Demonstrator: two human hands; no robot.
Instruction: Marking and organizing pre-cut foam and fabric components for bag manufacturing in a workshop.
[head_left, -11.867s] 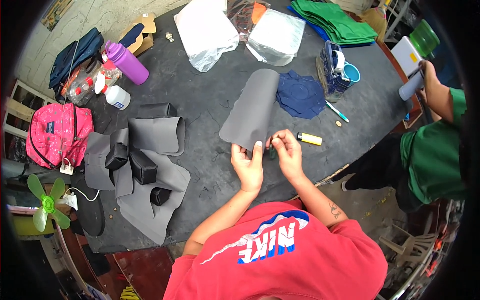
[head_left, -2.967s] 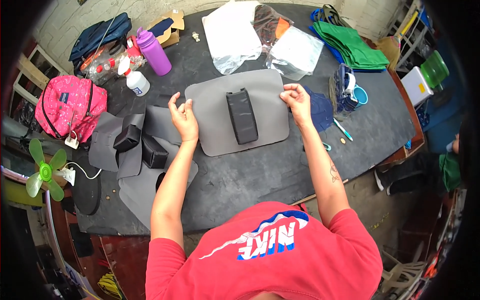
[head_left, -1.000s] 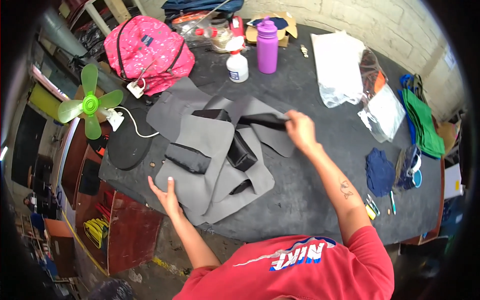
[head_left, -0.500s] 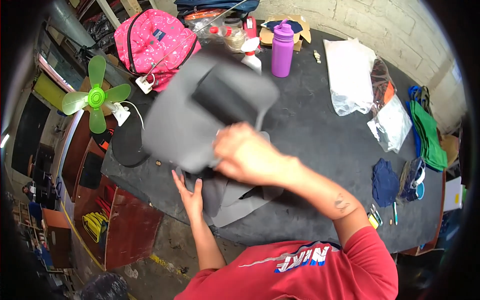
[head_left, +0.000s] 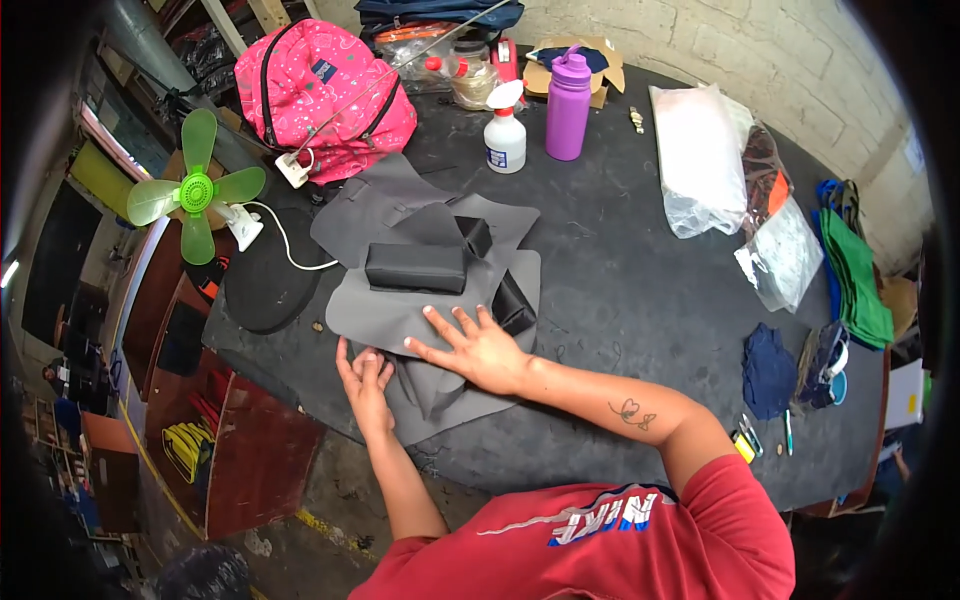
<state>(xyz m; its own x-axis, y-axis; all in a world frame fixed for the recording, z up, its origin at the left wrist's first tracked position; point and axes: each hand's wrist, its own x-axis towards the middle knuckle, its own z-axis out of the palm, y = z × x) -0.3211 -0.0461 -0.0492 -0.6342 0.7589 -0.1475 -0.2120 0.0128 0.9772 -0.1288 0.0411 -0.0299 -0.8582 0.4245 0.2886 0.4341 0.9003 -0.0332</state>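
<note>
Several grey sheet pieces [head_left: 400, 315] lie overlapped in a loose pile on the dark table. Box-shaped black parts stand up from them, the plainest being a long black block [head_left: 415, 268] near the middle. My right hand [head_left: 482, 352] rests flat on the top piece with its fingers spread, just below that block. At the pile's lower left edge, my left hand [head_left: 368, 392] is palm up with its fingers slightly bent and apart. Its fingertips touch or nearly touch the grey edge; whether any sheet lies between them cannot be made out.
Behind the pile stand a pink backpack [head_left: 325, 95], a white spray bottle [head_left: 505, 140] and a purple bottle [head_left: 567, 115]. A green fan [head_left: 197, 188] is at the left. Plastic bags [head_left: 700, 165], dark blue cloth [head_left: 768, 370] and small tools [head_left: 750, 435] lie to the right.
The grey piece that my right hand held raised and moving has come down onto the pile. My right hand has opened flat on it. My left hand's fingers have bent more.
</note>
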